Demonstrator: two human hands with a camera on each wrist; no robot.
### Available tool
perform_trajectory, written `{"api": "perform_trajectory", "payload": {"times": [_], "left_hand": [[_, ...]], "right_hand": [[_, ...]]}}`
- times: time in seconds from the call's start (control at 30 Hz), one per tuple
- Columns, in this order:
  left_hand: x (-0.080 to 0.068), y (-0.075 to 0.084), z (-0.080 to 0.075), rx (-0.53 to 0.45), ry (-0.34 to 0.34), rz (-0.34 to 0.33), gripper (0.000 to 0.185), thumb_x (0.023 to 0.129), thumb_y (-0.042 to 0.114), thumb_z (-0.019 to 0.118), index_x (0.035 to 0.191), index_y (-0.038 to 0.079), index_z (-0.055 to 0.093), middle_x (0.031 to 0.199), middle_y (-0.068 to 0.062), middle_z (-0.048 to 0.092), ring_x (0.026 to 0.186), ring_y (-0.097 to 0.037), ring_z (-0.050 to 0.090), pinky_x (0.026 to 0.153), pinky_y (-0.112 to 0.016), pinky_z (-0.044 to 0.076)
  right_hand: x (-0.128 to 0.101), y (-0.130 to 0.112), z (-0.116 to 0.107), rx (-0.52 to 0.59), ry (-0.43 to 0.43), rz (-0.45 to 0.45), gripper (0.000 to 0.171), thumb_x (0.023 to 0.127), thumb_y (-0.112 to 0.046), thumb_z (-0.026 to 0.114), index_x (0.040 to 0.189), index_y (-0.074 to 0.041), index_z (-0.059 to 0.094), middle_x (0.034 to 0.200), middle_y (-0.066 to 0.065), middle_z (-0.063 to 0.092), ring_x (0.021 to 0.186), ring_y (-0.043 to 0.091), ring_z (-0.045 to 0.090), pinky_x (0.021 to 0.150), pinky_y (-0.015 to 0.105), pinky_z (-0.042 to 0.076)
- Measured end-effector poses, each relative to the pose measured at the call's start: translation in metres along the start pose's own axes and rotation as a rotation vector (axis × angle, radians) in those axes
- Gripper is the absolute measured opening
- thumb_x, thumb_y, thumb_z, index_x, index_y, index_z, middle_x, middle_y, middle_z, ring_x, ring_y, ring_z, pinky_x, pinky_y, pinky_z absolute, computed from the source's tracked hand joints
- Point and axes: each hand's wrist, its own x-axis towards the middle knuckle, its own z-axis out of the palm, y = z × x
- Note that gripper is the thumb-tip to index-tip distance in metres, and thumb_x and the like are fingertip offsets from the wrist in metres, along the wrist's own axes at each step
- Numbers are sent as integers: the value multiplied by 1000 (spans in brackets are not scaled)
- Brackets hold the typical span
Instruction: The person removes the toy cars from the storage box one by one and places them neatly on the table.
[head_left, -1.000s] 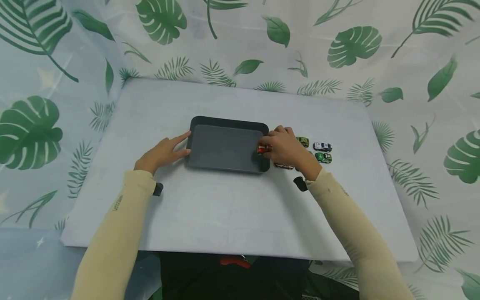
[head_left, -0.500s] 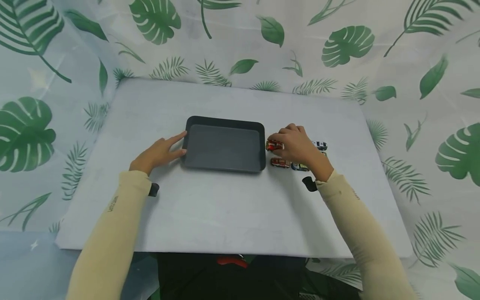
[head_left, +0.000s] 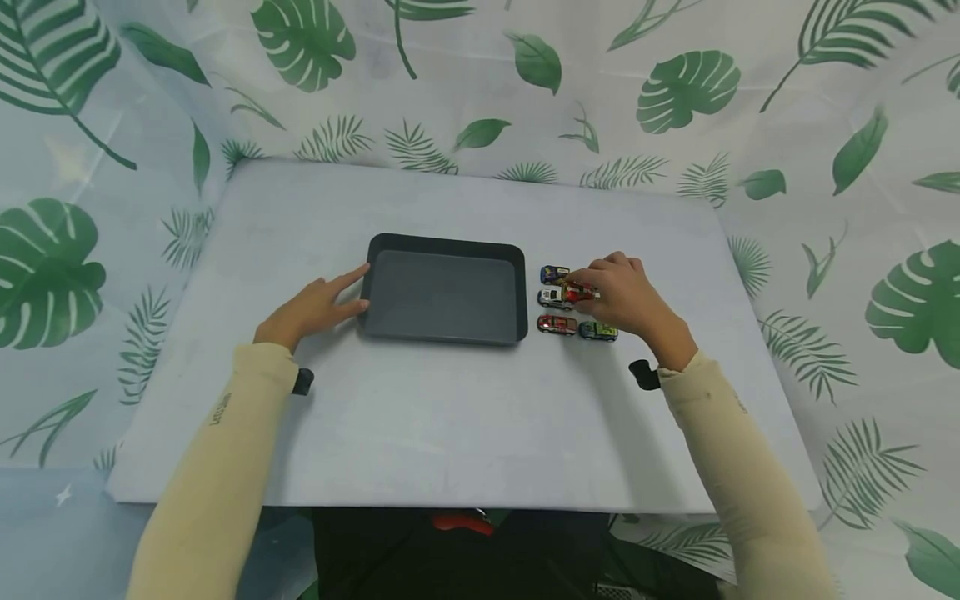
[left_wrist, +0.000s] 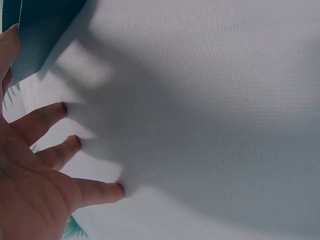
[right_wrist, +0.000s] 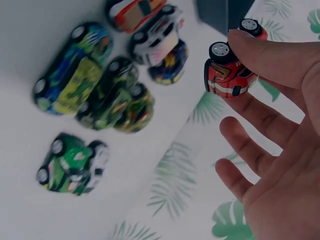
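While pinched, red car [right_wrist: 227, 75] half hidden

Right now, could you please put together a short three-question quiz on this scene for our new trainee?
1. True or false: the dark tray holds no toy cars.
2. Which hand holds the red toy car? A) left hand B) right hand C) neither
3. Fill in: the left hand's fingertips rest at the tray's ____ side, as the head view shows it.

Key
1. True: its inside is bare; the other toy cars sit on the table to its right.
2. B: thumb and fingers pinch it, lifted clear of the table.
3. Left.
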Motion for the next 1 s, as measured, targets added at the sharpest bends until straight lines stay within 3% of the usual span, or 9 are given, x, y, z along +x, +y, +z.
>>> {"api": "perform_trajectory", "payload": {"times": [0.43,0.8,1.0], "left_hand": [[-1,1,2,-6,1,11,74,114,50,50,174,32,11,176,-25,11,160,-53,-1,119,-80,11],[-2,-2,2,-21,-7,11,73,115,50,47,174,34,8,176,-26,8,160,-53,-4,119,-80,6],[-1,1,2,-9,-6,11,73,115,48,48,174,33,8,176,-26,9,160,-54,-4,119,-81,6]], "right_hand": [[-35,34,6,36,-25,109,39,93,-7,83,131,-2,74,125,25,71,121,54,51,101,73,35],[-50,55,15,39,-37,165,39,93,-7,82,131,-1,74,132,30,68,122,58,50,98,75,35],[-59,64,17,67,-38,197,39,93,-5,83,130,0,73,126,29,69,121,59,50,98,75,33]]}}
